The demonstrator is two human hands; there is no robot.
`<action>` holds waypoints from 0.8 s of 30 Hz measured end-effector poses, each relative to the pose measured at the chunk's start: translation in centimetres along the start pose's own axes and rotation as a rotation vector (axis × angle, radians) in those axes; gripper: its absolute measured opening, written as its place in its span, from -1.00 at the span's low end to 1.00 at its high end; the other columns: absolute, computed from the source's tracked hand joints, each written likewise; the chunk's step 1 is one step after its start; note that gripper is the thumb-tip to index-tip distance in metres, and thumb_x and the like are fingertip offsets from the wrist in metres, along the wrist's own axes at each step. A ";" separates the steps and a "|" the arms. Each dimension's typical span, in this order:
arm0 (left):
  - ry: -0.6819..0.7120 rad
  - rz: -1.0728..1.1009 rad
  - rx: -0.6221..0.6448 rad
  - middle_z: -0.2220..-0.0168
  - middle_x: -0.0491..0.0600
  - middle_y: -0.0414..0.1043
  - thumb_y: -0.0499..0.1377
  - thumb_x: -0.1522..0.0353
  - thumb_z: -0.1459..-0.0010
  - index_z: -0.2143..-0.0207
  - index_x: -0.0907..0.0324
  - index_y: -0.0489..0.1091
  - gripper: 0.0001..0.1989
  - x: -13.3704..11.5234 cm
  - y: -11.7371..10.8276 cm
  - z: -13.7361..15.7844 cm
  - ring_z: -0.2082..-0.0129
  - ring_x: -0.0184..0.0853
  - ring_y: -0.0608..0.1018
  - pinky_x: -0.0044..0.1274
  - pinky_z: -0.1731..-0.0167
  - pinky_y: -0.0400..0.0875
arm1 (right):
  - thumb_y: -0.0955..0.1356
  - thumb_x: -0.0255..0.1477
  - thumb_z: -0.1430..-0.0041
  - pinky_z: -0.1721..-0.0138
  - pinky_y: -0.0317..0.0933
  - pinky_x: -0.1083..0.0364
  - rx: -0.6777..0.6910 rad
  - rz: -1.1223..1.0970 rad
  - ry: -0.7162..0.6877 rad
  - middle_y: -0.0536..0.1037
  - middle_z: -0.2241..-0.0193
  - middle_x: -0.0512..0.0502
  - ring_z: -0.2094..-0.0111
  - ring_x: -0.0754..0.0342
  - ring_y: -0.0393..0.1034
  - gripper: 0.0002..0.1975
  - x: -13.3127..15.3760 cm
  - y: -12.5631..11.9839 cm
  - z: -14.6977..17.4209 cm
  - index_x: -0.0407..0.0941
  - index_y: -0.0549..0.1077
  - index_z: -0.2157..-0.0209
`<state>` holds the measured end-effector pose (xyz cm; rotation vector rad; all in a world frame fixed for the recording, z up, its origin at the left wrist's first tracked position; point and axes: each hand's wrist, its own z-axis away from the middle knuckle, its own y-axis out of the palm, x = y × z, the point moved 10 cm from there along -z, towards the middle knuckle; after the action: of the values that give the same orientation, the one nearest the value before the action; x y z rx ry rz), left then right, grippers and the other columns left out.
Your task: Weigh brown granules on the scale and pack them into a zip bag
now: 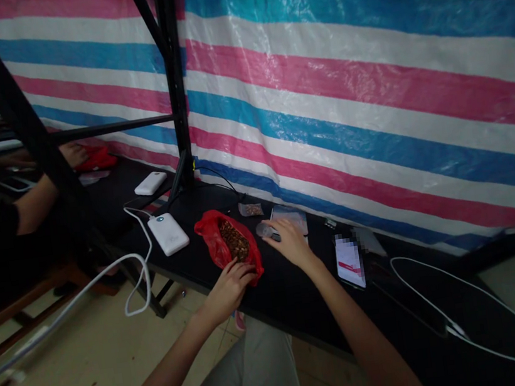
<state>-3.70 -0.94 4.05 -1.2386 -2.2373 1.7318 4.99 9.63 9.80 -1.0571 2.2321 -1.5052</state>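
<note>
Bag of red plastic [213, 242], brown pieces [232, 237] inside; left hand [232, 287] touches its five-o'clock edge, can't tell if gripping; right hand [291, 242], three o'clock, pinches a clear container [264, 230]!

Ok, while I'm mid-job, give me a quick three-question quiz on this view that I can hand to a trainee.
1. Multiple choice: what is in the fingers of the right hand?
A) the phone
B) a small clear item
C) a white cable

2. True or false: the red bag is tied shut.

3. Fill in the gap: of the person's two hands, the ____ one is at the near edge of the red bag.

Key:
1. B.
2. False; it lies open, with small brown pieces showing inside.
3. Left; the fingers of the left hand touch that edge.
</note>
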 end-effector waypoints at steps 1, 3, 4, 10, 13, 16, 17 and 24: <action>-0.008 0.000 -0.016 0.01 -0.01 0.30 -0.07 0.54 -0.11 0.06 0.08 0.30 -0.62 0.0 -0.1 0.2 -0.05 -0.29 0.28 -0.27 -0.12 0.04 | 0.28 -0.31 -0.11 0.11 0.08 0.03 0.049 0.058 -0.080 0.42 0.17 -0.12 0.13 -0.01 0.24 -0.62 2.3 0.7 -0.5 -0.08 0.28 0.02; -0.041 0.006 -0.096 -0.01 0.00 0.27 -0.07 0.52 -0.12 0.10 0.07 0.32 -0.65 0.4 -0.6 0.8 -0.05 -0.26 0.27 -0.25 -0.09 0.08 | 0.28 -0.33 -0.12 0.14 0.06 0.01 0.140 0.193 -0.198 0.41 0.19 -0.14 0.14 -0.03 0.21 -0.63 5.6 2.3 -1.2 -0.08 0.27 0.01; -0.076 0.012 -0.166 -0.02 0.00 0.25 -0.07 0.51 -0.13 0.12 0.07 0.32 -0.67 0.9 -1.1 1.3 -0.05 -0.25 0.26 -0.24 -0.08 0.10 | 0.27 -0.36 -0.13 0.16 0.05 0.00 0.174 0.261 -0.234 0.41 0.21 -0.16 0.15 -0.04 0.21 -0.65 6.6 3.1 -1.5 -0.09 0.28 0.02; -0.601 0.194 -0.839 -0.10 0.10 0.10 0.00 0.34 -0.15 -0.07 0.09 0.08 -0.59 9.1 -4.2 6.5 -0.11 -0.19 0.20 -0.23 -0.06 0.14 | 0.18 -0.56 -0.16 0.24 0.03 -0.01 0.245 0.482 -0.292 0.41 0.28 -0.23 0.21 -0.07 0.18 -0.78 7.5 5.2 -2.4 -0.16 0.39 0.20; -0.744 0.433 -0.920 -0.10 0.09 0.12 0.01 0.27 -0.15 -0.12 0.09 0.00 -0.52 13.0 -1.9 6.8 -0.11 -0.22 0.22 -0.30 -0.05 0.19 | 0.19 -0.58 -0.14 0.25 0.03 -0.02 0.270 0.520 -0.280 0.42 0.31 -0.24 0.23 -0.09 0.18 -0.78 7.6 5.5 -2.2 -0.19 0.40 0.24; -0.757 0.609 -0.906 -0.13 0.06 0.11 0.00 0.30 -0.15 -0.12 0.07 -0.01 -0.53 14.3 0.4 5.4 -0.13 -0.24 0.21 -0.31 -0.09 0.15 | 0.19 -0.58 -0.14 0.27 0.03 -0.01 0.302 0.517 -0.307 0.43 0.31 -0.25 0.23 -0.08 0.19 -0.78 8.6 6.2 -1.8 -0.20 0.41 0.24; -0.758 0.642 -0.906 -0.15 0.06 0.09 -0.01 0.32 -0.15 -0.12 0.08 -0.02 -0.53 14.4 0.9 5.0 -0.14 -0.25 0.19 -0.31 -0.10 0.13 | 0.19 -0.58 -0.14 0.26 0.04 -0.01 0.310 0.503 -0.313 0.43 0.30 -0.25 0.22 -0.08 0.19 -0.78 8.9 6.5 -1.8 -0.20 0.41 0.24; -0.683 0.709 -0.989 -0.19 0.09 0.01 -0.11 0.39 -0.20 -0.17 0.07 -0.21 -0.50 12.3 1.2 4.2 -0.15 -0.32 0.19 -0.36 -0.08 0.18 | 0.34 -0.39 -0.06 0.18 0.05 0.02 0.331 0.277 -0.231 0.46 0.23 -0.12 0.15 -0.02 0.25 -0.74 8.6 7.8 -2.4 -0.07 0.40 0.15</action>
<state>-13.44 3.33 -3.53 -2.0184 -3.6596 1.2483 -5.75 6.97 5.59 -0.7433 1.8072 -1.4789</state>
